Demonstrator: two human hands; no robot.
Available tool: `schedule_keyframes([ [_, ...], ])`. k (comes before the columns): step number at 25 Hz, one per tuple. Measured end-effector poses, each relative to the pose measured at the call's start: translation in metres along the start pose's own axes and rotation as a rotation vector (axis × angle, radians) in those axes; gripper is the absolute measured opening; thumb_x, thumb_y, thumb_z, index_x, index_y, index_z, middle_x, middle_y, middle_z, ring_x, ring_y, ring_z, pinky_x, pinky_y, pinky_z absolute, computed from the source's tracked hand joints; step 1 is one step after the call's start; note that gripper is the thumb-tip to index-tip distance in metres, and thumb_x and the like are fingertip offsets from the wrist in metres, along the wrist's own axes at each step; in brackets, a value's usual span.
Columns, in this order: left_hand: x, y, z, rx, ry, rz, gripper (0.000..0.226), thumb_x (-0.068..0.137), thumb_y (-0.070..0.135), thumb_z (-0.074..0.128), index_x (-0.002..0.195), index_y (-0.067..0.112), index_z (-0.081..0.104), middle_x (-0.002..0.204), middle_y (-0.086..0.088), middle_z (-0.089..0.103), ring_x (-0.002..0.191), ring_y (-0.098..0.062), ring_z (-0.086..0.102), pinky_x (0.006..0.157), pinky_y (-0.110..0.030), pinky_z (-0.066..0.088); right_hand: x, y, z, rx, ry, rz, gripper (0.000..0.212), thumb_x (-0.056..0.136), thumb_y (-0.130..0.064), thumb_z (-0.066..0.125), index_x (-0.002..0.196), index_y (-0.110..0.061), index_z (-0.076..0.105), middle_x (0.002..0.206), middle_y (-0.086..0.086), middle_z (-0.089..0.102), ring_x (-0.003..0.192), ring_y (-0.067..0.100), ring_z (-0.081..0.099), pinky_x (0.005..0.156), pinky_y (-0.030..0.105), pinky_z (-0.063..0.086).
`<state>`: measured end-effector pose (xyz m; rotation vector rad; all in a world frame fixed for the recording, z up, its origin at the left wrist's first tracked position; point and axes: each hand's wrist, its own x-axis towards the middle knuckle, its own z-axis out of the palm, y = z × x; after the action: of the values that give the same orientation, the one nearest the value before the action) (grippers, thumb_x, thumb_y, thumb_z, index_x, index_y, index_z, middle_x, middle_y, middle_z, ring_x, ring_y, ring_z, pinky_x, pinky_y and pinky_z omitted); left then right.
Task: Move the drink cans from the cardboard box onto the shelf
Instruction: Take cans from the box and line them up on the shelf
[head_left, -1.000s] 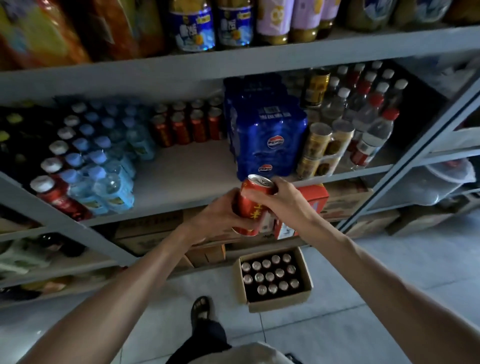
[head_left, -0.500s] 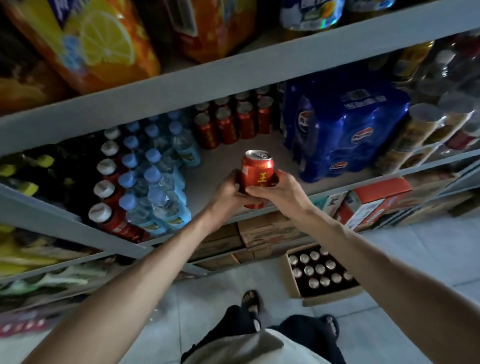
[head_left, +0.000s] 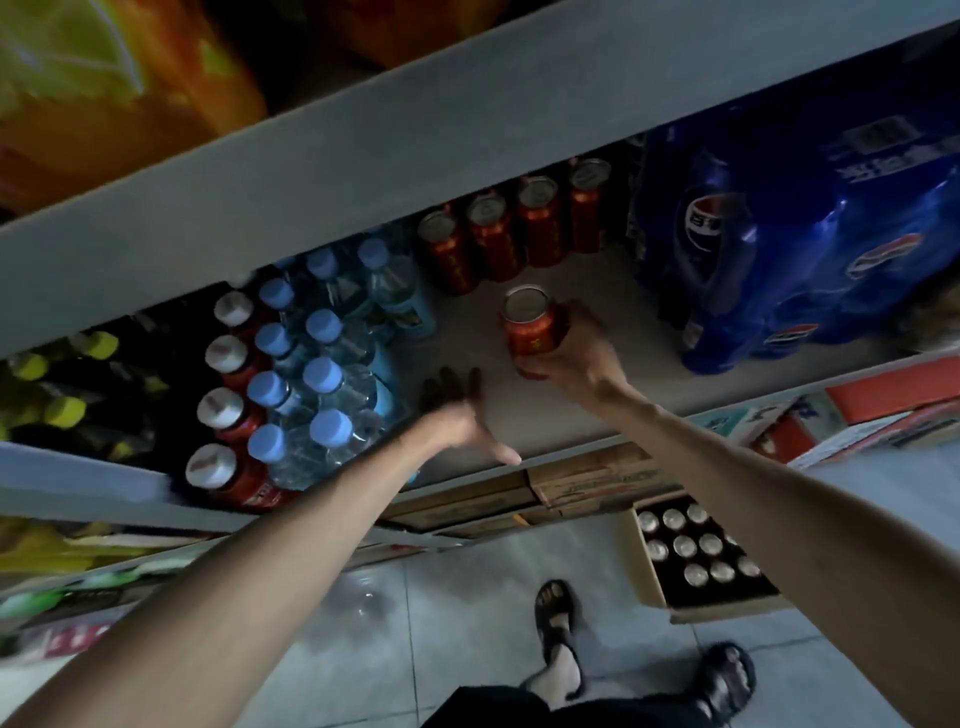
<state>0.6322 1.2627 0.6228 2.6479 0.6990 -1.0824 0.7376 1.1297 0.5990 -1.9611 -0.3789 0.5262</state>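
the right hand (head_left: 574, 358) grips a red can (head_left: 534, 325) upright over the bare middle of the shelf (head_left: 623, 384), in front of a row of 4 red cans (head_left: 543, 234) at the back; whether its base touches the shelf i cannot tell. the left hand (head_left: 460, 415) is open, fingers spread, holding nothing, beside the water bottles (head_left: 322, 374). the cardboard box (head_left: 722, 610) sits on the floor (head_left: 467, 623) below, with more cans (head_left: 684, 545) inside.

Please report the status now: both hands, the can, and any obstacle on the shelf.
Left hand open, empty, above shelf edge. Right hand grips red can, upright, before the can row. Bare gap between water bottles and blue pack.
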Motion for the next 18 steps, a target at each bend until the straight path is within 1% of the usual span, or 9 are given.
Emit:
schedule_keyframes([
  [2,0.013,-0.003,0.001,0.041,-0.018,-0.004,0.147,0.058,0.068,0.077,0.148,0.015,-0.027,0.152,-0.029,-0.028,0.142,-0.047,-0.019,0.118,-0.059,-0.001,0.025,-0.007,0.016,0.013,0.029,-0.039,0.071,0.054,-0.031,0.091,0.115,-0.022,0.055,0.107,-0.005,0.065,0.1,0.015,0.063,0.084,0.033,0.053],
  [4,0.022,-0.008,-0.001,0.108,-0.04,0.02,0.15,0.053,0.073,0.075,0.148,0.014,-0.025,0.153,-0.031,-0.023,0.143,-0.049,-0.015,0.118,-0.059,0.004,0.047,-0.013,0.036,0.073,0.063,-0.093,0.073,0.05,-0.031,0.091,0.114,-0.021,0.059,0.108,-0.005,0.067,0.102,0.016,0.065,0.083,0.033,0.054],
  [6,0.028,-0.012,-0.004,0.151,-0.056,0.051,0.152,0.052,0.073,0.076,0.149,0.011,-0.023,0.154,-0.031,-0.019,0.144,-0.049,-0.012,0.118,-0.058,0.006,0.063,-0.019,0.054,0.125,0.069,-0.172,0.085,0.048,-0.035,0.091,0.124,-0.02,0.057,0.12,-0.003,0.066,0.112,0.016,0.062,0.091,0.035,0.053],
  [8,0.027,-0.011,-0.005,0.176,-0.063,0.081,0.151,0.053,0.071,0.077,0.149,0.009,-0.021,0.155,-0.032,-0.015,0.144,-0.05,-0.008,0.118,-0.058,0.007,0.076,-0.021,0.071,0.176,0.083,-0.223,0.099,0.047,-0.043,0.091,0.133,-0.018,0.05,0.131,0.003,0.062,0.122,0.019,0.058,0.098,0.04,0.05],
  [9,0.029,-0.012,-0.004,0.186,-0.063,0.083,0.152,0.052,0.072,0.077,0.149,0.008,-0.021,0.155,-0.033,-0.014,0.144,-0.051,-0.007,0.118,-0.058,0.008,0.08,-0.021,0.078,0.173,0.076,-0.222,0.1,0.047,-0.045,0.09,0.133,-0.015,0.049,0.132,0.006,0.061,0.124,0.022,0.057,0.099,0.038,0.049],
  [11,0.031,-0.013,-0.004,0.2,-0.06,0.082,0.153,0.05,0.072,0.078,0.149,0.007,-0.02,0.154,-0.035,-0.014,0.143,-0.052,-0.006,0.118,-0.059,0.01,0.083,-0.023,0.087,0.15,0.082,-0.221,0.101,0.046,-0.051,0.086,0.131,-0.009,0.05,0.13,0.01,0.062,0.122,0.024,0.058,0.095,0.033,0.047],
  [14,0.03,-0.013,-0.002,0.176,-0.054,0.068,0.152,0.052,0.069,0.079,0.15,0.01,-0.02,0.153,-0.034,-0.017,0.143,-0.053,-0.006,0.117,-0.061,0.013,0.086,-0.017,0.099,0.141,0.076,-0.246,0.101,0.052,-0.065,0.081,0.132,-0.012,0.051,0.132,0.009,0.06,0.123,0.023,0.057,0.097,0.035,0.048],
  [16,0.028,-0.012,-0.003,0.168,-0.048,0.067,0.15,0.053,0.067,0.08,0.15,0.01,-0.02,0.153,-0.034,-0.018,0.142,-0.054,-0.008,0.116,-0.061,0.014,0.086,-0.011,0.101,0.107,0.072,-0.232,0.095,0.059,-0.063,0.079,0.134,-0.012,0.05,0.135,0.009,0.057,0.125,0.021,0.054,0.099,0.034,0.047],
  [18,0.027,-0.011,-0.004,0.174,-0.046,0.07,0.15,0.054,0.067,0.08,0.149,0.01,-0.02,0.153,-0.035,-0.017,0.142,-0.054,-0.008,0.117,-0.06,0.013,0.084,-0.01,0.1,0.069,0.08,-0.219,0.082,0.067,-0.051,0.076,0.132,-0.007,0.052,0.134,0.011,0.057,0.122,0.019,0.053,0.098,0.028,0.043],
])
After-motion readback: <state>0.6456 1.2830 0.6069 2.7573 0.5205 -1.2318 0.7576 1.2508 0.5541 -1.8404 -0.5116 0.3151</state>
